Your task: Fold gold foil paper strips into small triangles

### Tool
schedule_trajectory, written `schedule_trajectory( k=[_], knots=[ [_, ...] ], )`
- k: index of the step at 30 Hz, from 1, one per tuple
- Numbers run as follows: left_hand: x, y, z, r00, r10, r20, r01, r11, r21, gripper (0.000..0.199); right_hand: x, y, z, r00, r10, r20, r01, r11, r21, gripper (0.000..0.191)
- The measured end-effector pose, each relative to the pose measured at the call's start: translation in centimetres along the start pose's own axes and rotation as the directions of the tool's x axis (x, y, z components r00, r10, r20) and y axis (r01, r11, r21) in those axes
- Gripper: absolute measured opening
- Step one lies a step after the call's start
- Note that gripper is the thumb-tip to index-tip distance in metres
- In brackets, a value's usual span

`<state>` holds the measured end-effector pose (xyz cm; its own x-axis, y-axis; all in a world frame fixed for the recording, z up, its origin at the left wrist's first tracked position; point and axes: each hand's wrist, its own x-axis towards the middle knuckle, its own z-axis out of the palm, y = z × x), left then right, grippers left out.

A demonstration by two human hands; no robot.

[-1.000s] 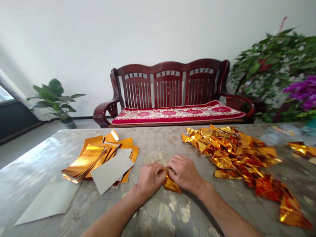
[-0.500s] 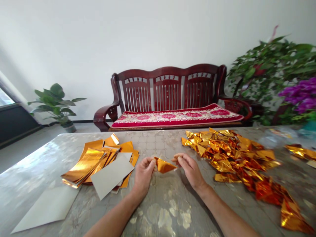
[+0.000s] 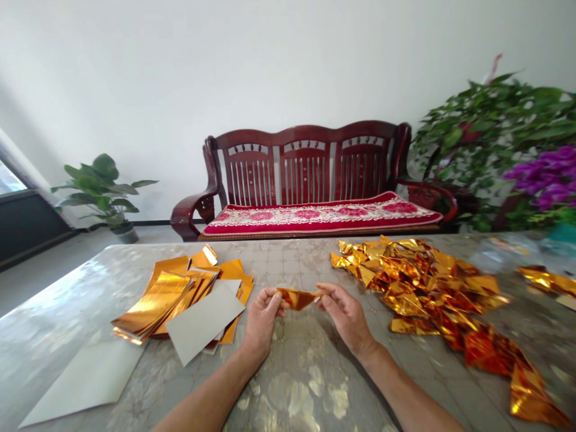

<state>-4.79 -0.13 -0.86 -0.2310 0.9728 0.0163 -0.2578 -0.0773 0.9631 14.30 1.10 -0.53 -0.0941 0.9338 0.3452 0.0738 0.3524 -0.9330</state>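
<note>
A small folded piece of gold foil paper (image 3: 297, 299) is held above the table between my two hands. My left hand (image 3: 263, 318) pinches its left end between thumb and fingers. At the right end, my right hand (image 3: 344, 315) pinches the tip with thumb and forefinger. To the left lies a loose stack of flat gold foil sheets (image 3: 157, 300), with a pale sheet (image 3: 204, 321) lying face up across it. On the right is a large heap of folded gold foil pieces (image 3: 409, 282), trailing toward the near right corner.
A larger pale sheet (image 3: 87, 378) lies on the table (image 3: 288, 372) at the near left. Clear plastic (image 3: 506, 252) sits at the far right. Behind the table stand a wooden bench (image 3: 306, 174) with a red cushion, and potted plants.
My right hand's fingertips have closed on the right tip of the folded foil piece. The piece has tilted and now looks flatter, with a fold visible along its top.
</note>
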Motion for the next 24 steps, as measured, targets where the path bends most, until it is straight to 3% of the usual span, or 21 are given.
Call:
schedule_trajectory(
  k=[10,14,17,20,24],
  knots=[
    [-0.3,-0.4,0.2,0.999,-0.033,0.036,0.033,0.999,-0.002,0.038,0.2,0.6,0.3,0.98,-0.19,-0.065,0.169,0.954,-0.246,0.019],
    [0.0,-0.7,-0.1,0.996,0.039,0.084,-0.045,0.997,0.063,0.029,0.3,1.0,0.1,0.967,-0.243,-0.074,0.211,0.93,-0.302,0.019],
    [0.5,-1.2,-0.7,0.983,0.146,0.108,-0.16,0.977,0.141,0.023,0.3,1.0,-0.2,0.946,-0.324,0.013,0.307,0.884,-0.353,0.009],
    [0.8,-1.3,-1.6,0.936,0.312,0.163,-0.349,0.887,0.303,0.019,0.3,0.9,-0.7,0.908,-0.394,0.141,0.418,0.827,-0.376,0.01],
    [0.9,-0.4,-2.5,0.793,0.46,0.399,-0.607,0.652,0.454,0.009,0.3,1.0,-1.0,0.889,-0.408,0.207,0.457,0.801,-0.386,0.014]
  ],
)
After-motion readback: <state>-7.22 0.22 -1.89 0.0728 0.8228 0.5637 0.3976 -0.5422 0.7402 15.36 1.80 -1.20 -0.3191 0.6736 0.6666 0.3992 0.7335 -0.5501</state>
